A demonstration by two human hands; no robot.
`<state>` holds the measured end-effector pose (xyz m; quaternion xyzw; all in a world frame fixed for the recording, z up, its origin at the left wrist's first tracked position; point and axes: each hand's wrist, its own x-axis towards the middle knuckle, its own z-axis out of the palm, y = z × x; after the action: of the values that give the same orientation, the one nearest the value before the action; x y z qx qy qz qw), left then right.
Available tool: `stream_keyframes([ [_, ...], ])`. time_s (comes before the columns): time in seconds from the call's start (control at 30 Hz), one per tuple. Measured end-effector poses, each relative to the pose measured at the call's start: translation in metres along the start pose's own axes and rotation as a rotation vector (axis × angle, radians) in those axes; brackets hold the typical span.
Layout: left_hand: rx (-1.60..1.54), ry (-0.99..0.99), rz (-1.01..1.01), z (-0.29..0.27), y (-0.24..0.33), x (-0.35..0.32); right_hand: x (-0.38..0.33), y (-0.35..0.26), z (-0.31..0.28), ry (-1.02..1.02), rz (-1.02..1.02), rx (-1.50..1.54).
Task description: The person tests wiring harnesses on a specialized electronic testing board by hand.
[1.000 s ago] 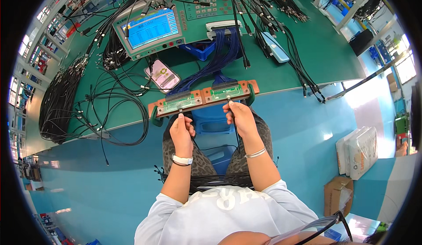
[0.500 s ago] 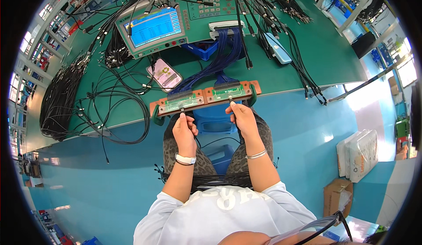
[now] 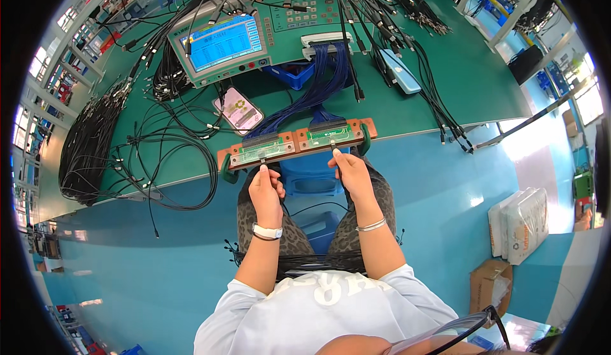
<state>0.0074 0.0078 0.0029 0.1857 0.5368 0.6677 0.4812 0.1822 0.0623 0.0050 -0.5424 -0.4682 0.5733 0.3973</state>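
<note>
My left hand (image 3: pixel 266 191) pinches one end of a black cable at the front edge of the left green circuit board (image 3: pixel 267 147). The other cable end sits between the thumb and finger of my right hand (image 3: pixel 350 169), against the right green circuit board (image 3: pixel 331 136). Both boards are mounted on a brown bar (image 3: pixel 224 159) along the table's near edge, held by dark green clamps (image 3: pixel 365 140). Between my hands the black cable (image 3: pixel 312 206) hangs in a loop over my lap. Whether the plugs are fully seated is too small to tell. A bundle of black cables (image 3: pixel 312 262) lies across my lap.
Blue ribbon wires (image 3: pixel 312 91) run from the boards to a green tester with a lit screen (image 3: pixel 223 44). Black cable bundles (image 3: pixel 95 142) lie at the left and on the tester. A pink-white phone-like slab (image 3: pixel 238 110) and a light blue case (image 3: pixel 401 71) rest on the green table (image 3: pixel 458 87).
A small box of text has appeared on the tester's screen. Both hands stay at the boards with almost no movement.
</note>
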Motion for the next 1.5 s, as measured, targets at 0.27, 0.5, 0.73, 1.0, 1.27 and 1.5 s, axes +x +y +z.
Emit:
stream_keyframes([
  [0.27,0.012,-0.082,-0.078,-0.005,0.009,0.011,-0.018,0.013,-0.03,0.109,-0.048,-0.128],
  [0.5,0.392,-0.128,-0.065,-0.049,0.032,0.008,-0.072,0.009,-0.14,0.517,-0.204,-0.039],
  [0.73,1.81,0.804,-0.04,-0.299,0.093,-0.049,-0.267,0.067,-0.442,0.841,0.316,-0.635],
  [1.0,0.687,0.523,-0.032,-0.233,0.111,-0.028,-0.206,-0.041,-0.303,0.927,0.208,-1.044],
  [1.27,0.437,0.439,0.067,-0.191,0.06,0.014,-0.134,0.004,-0.202,0.449,-0.167,-0.636],
  [1.5,-0.468,-0.1,0.176,-0.136,0.087,-0.02,-0.119,0.009,0.003,-0.804,0.038,0.391],
])
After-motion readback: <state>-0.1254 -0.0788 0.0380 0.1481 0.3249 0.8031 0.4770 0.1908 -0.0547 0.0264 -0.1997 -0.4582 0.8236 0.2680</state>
